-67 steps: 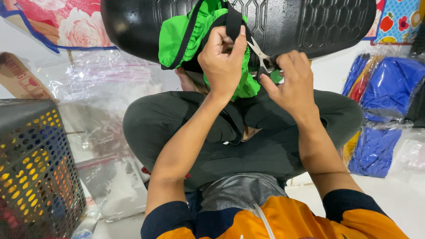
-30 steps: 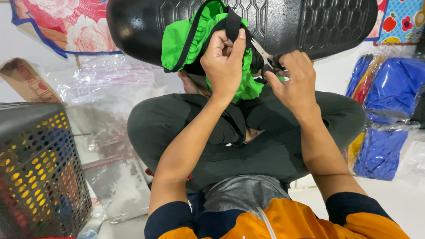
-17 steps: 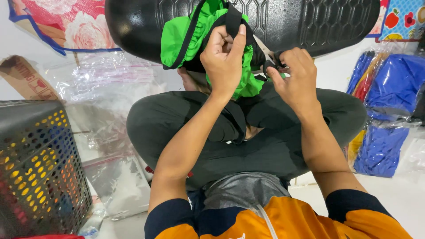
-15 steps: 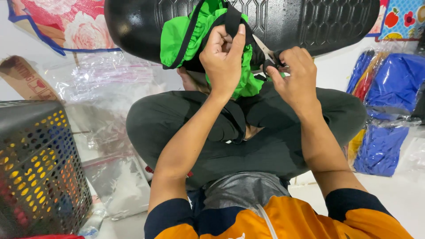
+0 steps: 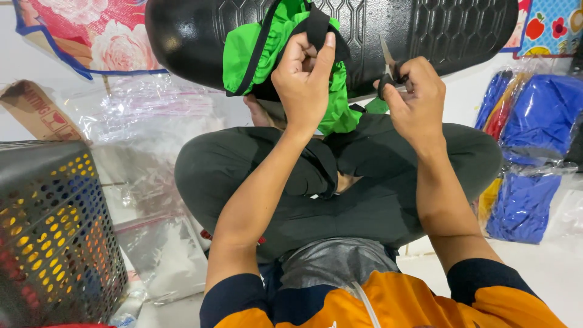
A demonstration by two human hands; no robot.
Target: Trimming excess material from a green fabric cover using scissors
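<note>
Overhead, left hand (image 5: 303,79) fingers pinch green fabric (image 5: 255,42), right hand (image 5: 413,97) fingers grip scissors (image 5: 388,58) above white floor (image 5: 546,273).

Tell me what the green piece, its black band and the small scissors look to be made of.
Green piece: thin woven or synthetic cloth, matte, gathered into soft folds. Black band, pinched by the left hand: likely elastic webbing, flat and dull. Scissors in the right hand: pale shiny blade suggests steel; dark handles, probably plastic.
</note>
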